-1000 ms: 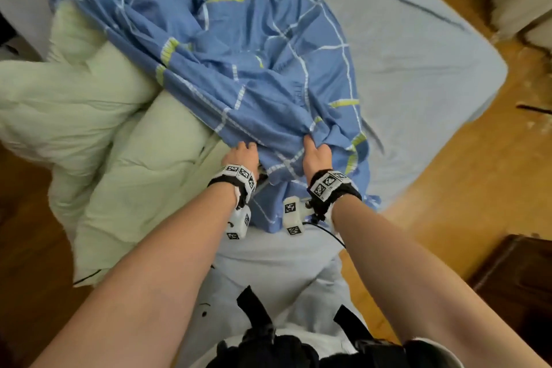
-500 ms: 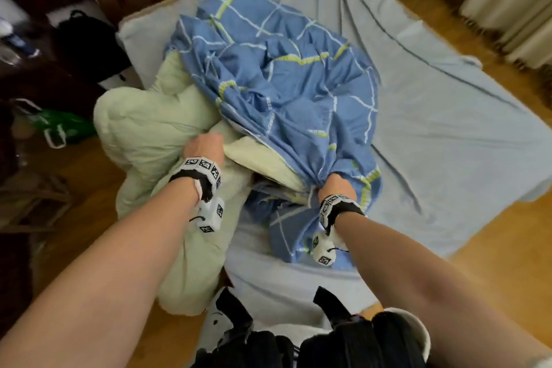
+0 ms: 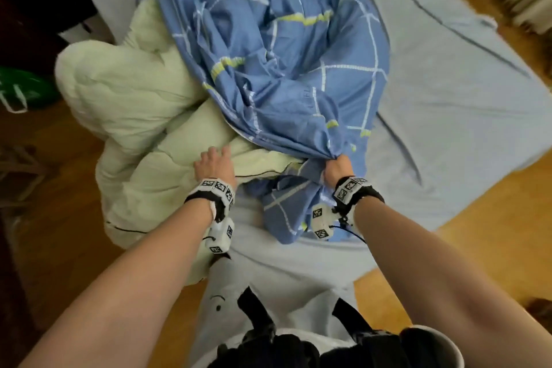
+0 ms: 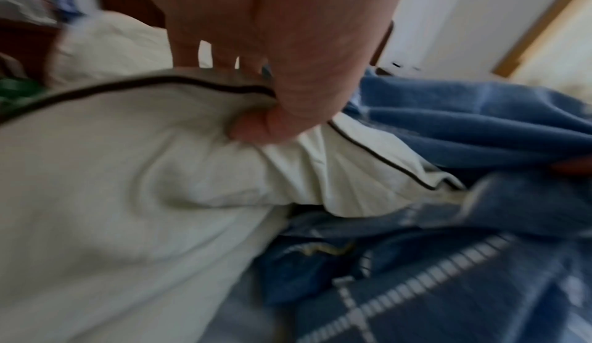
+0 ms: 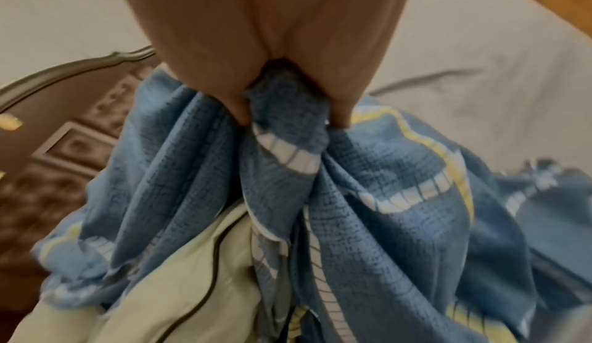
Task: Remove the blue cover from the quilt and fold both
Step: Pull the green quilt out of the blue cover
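- left hand (image 3: 215, 163) moved off blue cover (image 3: 277, 75) onto pale quilt (image 3: 140, 98), now gripping its piped edge
- more quilt exposed left of right hand (image 3: 337, 169), cover bunched beyond it

Bed (image 3: 466, 116) with pale blue-grey sheet, wrinkled in long creases, standing on wood floor (image 3: 493, 233). On the sheet: blue cover (image 3: 283, 75), checked with white and yellow lines, bunched in a heap mid-bed, its near end trailing toward the bed's front edge. Pale green quilt (image 3: 128, 92) with dark piping lies crumpled on the bed's left side, part under the cover, spilling over the left edge.
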